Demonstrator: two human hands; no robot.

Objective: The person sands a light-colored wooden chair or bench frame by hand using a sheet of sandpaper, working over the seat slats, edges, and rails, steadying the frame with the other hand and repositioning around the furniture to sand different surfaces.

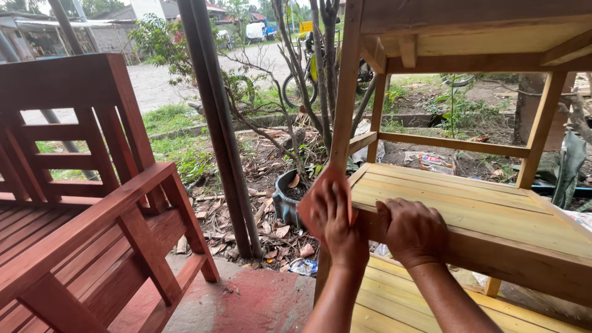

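An unpainted light-wood shelf rack [468, 203] stands in front of me, its front post [345, 92] rising at centre. My left hand [335, 222] presses a reddish-brown sheet, apparently sandpaper [304, 216], against that post at the height of the middle shelf. The sheet wraps the post's corner and my fingers cover most of it. Just to the right, my right hand [412, 231] curls over the front rail [493, 250] of the middle shelf, with the fingers on top. A lower shelf [394, 302] shows beneath my forearms.
A red-stained slatted wooden bench [92, 209] fills the left side. A dark metal pole [225, 135] stands between it and the rack. Behind are a black pot of soil [287, 197], dry leaves, thin tree trunks and a parked two-wheeler [302, 86]. The floor [246, 302] is red-painted concrete.
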